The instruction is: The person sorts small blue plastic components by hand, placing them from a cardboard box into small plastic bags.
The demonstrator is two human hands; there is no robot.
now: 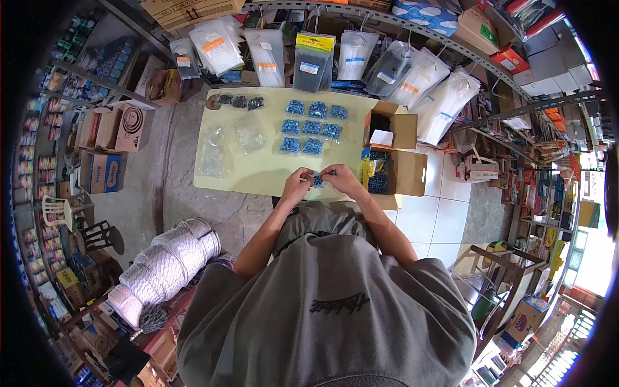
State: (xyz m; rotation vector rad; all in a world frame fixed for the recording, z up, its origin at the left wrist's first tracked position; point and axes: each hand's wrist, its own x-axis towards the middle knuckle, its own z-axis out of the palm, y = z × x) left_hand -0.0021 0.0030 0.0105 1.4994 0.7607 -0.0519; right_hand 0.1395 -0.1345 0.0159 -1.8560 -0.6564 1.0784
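Head view: two hands [298, 185] pinch one blue packet [317, 180] near eight laid-out packets [311, 128].

Worktop [353, 138]: passable between blue packets [316, 109] and open boxes [366, 169]
Right: blocked by flaps [410, 173]
Far side: barred by hanging bags [265, 61]

Packed shelves [40, 213] line both sides of a grey concrete floor [138, 187], white tiles [445, 216] lie right of the pale worktop [271, 171], and bright daylight enters at far right
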